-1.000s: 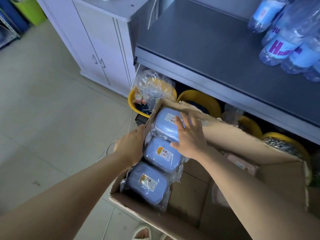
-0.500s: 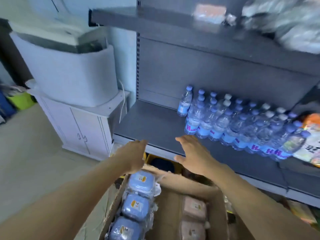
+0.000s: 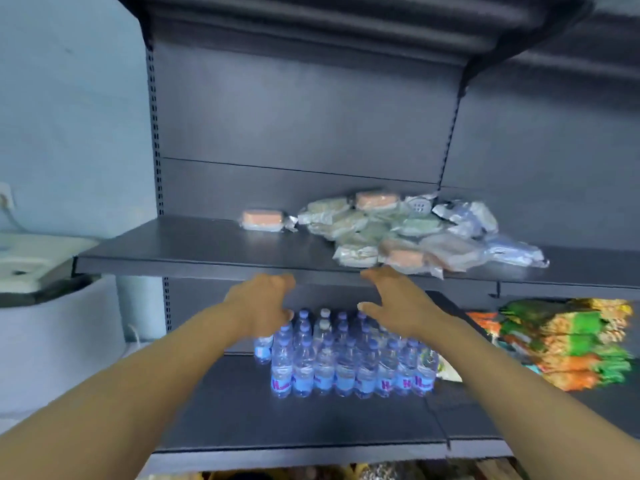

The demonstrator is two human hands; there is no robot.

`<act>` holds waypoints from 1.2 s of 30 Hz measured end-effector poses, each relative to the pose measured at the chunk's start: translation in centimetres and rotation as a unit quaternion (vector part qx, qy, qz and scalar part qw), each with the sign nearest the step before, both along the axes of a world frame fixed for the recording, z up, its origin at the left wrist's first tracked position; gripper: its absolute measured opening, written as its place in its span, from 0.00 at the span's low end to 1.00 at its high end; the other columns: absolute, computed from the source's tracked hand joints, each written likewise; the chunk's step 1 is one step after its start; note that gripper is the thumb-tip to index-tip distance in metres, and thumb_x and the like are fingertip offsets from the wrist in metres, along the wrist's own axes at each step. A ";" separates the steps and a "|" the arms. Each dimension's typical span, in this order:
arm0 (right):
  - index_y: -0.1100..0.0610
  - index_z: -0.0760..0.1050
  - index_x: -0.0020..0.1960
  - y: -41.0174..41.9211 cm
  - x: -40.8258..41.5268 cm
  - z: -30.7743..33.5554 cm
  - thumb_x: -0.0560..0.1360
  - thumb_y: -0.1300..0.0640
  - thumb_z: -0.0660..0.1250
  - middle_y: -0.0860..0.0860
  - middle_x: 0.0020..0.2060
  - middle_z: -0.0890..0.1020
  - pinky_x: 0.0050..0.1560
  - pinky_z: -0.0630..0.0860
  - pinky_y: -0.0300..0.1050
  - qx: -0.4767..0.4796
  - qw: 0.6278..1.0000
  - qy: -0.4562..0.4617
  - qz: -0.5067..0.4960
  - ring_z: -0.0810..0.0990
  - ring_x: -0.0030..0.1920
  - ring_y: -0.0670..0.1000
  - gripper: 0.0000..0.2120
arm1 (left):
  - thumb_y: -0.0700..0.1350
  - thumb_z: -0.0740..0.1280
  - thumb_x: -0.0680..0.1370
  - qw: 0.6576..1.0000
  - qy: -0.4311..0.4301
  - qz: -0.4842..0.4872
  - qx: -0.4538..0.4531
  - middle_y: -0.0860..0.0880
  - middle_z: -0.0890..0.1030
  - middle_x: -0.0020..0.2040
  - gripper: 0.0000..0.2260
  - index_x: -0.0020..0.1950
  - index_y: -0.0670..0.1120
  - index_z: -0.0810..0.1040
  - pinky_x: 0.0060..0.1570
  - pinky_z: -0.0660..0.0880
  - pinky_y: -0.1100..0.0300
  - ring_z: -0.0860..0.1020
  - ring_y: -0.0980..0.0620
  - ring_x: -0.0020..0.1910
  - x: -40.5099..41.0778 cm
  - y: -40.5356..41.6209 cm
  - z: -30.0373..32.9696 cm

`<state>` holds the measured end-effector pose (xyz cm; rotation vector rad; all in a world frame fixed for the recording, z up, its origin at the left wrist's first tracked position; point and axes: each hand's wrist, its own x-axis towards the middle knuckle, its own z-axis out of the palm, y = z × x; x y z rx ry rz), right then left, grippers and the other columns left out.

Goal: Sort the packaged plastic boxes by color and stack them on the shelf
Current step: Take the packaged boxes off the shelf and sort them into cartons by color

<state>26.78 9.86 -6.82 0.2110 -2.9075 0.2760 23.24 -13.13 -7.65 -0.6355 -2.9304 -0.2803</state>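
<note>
The shelf (image 3: 194,249) ran wide across the view, its left half bare, which looked like the room meant for sorted stacks. On its right lay a loose pile of wrapped boxes (image 3: 398,230), green, pink and pale ones mixed, with a single pink box (image 3: 261,220) set apart to the left, perhaps the start of a colour group. Below stood bottles (image 3: 343,358) and, far right, snack bags (image 3: 564,341). The left hand (image 3: 263,303) and right hand (image 3: 398,303) reached up just under the shelf edge, fingers spread and loosely bent, holding nothing. Blur hid the labels; how many boxes lay in the pile I could not tell.
</note>
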 end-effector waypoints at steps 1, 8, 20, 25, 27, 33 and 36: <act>0.56 0.59 0.74 1.1 0.3 0.7 0.78 0.49 0.64 0.54 0.71 0.64 0.67 0.66 0.51 -0.005 1.000 0.009 -0.011 0.65 0.70 0.56 0.29 | 0.49 0.65 0.76 1.000 0.004 -0.011 0.004 0.44 0.76 0.61 0.20 0.66 0.47 0.68 0.55 0.74 0.49 0.75 0.42 0.59 -0.1 1.0 0.8; 0.55 0.63 0.71 9.2 0.5 3.1 0.76 0.50 0.67 0.55 0.65 0.69 0.63 0.70 0.53 -0.033 0.995 0.051 -0.076 0.69 0.66 0.56 0.27 | 0.51 0.66 0.76 0.998 0.010 -0.055 0.005 0.48 0.76 0.62 0.22 0.68 0.51 0.66 0.56 0.74 0.49 0.75 0.46 0.60 -1.9 8.1 3.7; 0.54 0.59 0.72 27.3 -10.8 3.0 0.71 0.44 0.70 0.57 0.66 0.66 0.63 0.68 0.53 -0.006 0.991 0.030 -0.132 0.63 0.68 0.59 0.36 | 0.50 0.64 0.77 0.996 0.051 -0.012 0.069 0.43 0.76 0.59 0.20 0.67 0.44 0.66 0.55 0.73 0.51 0.74 0.42 0.59 -10.3 26.8 4.4; 0.48 0.50 0.76 30.0 -15.5 1.3 0.68 0.31 0.65 0.52 0.75 0.51 0.73 0.55 0.52 -0.014 0.997 -0.034 -0.064 0.49 0.75 0.56 0.46 | 0.60 0.59 0.78 0.994 -0.013 0.109 0.025 0.40 0.73 0.64 0.29 0.73 0.45 0.59 0.55 0.72 0.49 0.73 0.39 0.61 -13.7 32.9 4.0; 0.48 0.50 0.76 30.2 -16.1 0.6 0.66 0.30 0.66 0.51 0.75 0.48 0.73 0.54 0.53 -0.003 0.998 -0.049 -0.034 0.48 0.75 0.56 0.47 | 0.65 0.57 0.77 0.985 -0.031 0.167 -0.016 0.39 0.67 0.70 0.34 0.74 0.45 0.56 0.58 0.70 0.48 0.69 0.38 0.66 -14.5 34.2 3.6; 0.56 0.64 0.64 30.4 -17.3 -1.1 0.73 0.43 0.67 0.54 0.66 0.61 0.54 0.70 0.48 0.016 0.999 0.042 -0.024 0.67 0.64 0.58 0.27 | 0.64 0.57 0.77 0.972 -0.054 0.227 -0.004 0.36 0.62 0.72 0.33 0.75 0.47 0.54 0.61 0.67 0.45 0.64 0.35 0.69 -16.0 35.1 2.6; 0.58 0.66 0.65 30.2 -17.0 -1.1 0.76 0.48 0.64 0.54 0.68 0.64 0.56 0.69 0.48 0.039 0.995 0.093 -0.002 0.69 0.63 0.58 0.22 | 0.62 0.58 0.77 0.973 -0.054 0.225 0.010 0.36 0.62 0.72 0.32 0.75 0.48 0.54 0.62 0.67 0.44 0.63 0.35 0.69 -15.7 35.0 2.5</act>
